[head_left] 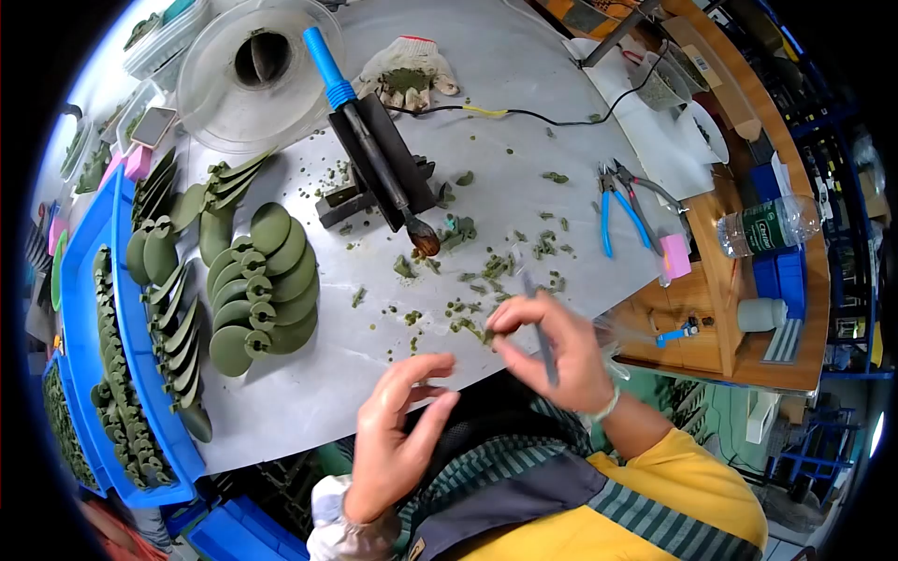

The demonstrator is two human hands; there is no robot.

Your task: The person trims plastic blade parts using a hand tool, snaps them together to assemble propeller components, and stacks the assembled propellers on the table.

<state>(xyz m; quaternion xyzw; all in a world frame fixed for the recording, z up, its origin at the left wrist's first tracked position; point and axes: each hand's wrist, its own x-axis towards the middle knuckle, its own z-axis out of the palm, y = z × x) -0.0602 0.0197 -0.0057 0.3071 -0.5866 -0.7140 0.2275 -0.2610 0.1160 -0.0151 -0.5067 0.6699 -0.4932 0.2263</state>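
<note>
My left hand [402, 435] is raised at the table's front edge, thumb and fingers apart, with nothing in it. To its right, my right hand [557, 355] pinches a small green piece [487, 336] between thumb and forefinger. A slim grey blade-like tool [545, 351] also lies in that hand, running between the fingers. Just beyond both hands, small green scraps [491, 271] are scattered over the white table sheet [374, 402]. Further off, a soldering iron [374, 154] with a blue handle rests in a dark stand, its brown tip pointing toward me.
Rows of green discs [271, 290] lie at left, beside a blue tray [159, 374] of notched green parts. Blue-handled pliers [617, 210], a pink block [674, 255] and a plastic bottle [769, 227] are at right. A glove [409, 70] and a clear round lid [215, 89] lie behind.
</note>
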